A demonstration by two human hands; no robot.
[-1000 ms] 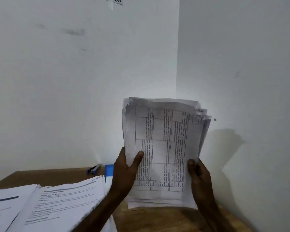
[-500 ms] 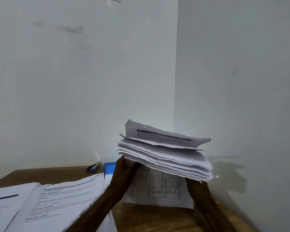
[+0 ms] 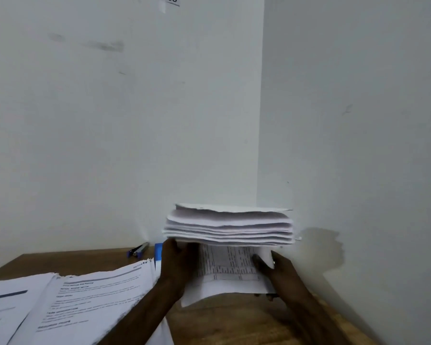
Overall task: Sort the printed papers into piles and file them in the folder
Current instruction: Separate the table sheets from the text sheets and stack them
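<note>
Tipped forward from its upright, page-facing pose of a second ago, the stack of printed papers (image 3: 229,226) now bends over toward the camera. Its ragged top edges are fanned in layers, and it is held above the tabletop (image 3: 234,319) near the corner of the walls. The left hand (image 3: 176,263) grips the stack's lower left side and the right hand (image 3: 275,266) pinches its lower right edge, thumb on the front sheet. The step looks like riffling the sheets to sort them. It would go best with both grips firm low down, letting one sheet fall at a time so each heading can be read before it goes to a pile. Two sorted piles (image 3: 90,302) lie just left of the left forearm, running off the frame. Fingers behind the stack are hidden, and the print on the bent-over sheets cannot be seen. A blue object (image 3: 158,251) behind the left hand, beside a pen (image 3: 138,250), may be the folder; I cannot tell.
</note>
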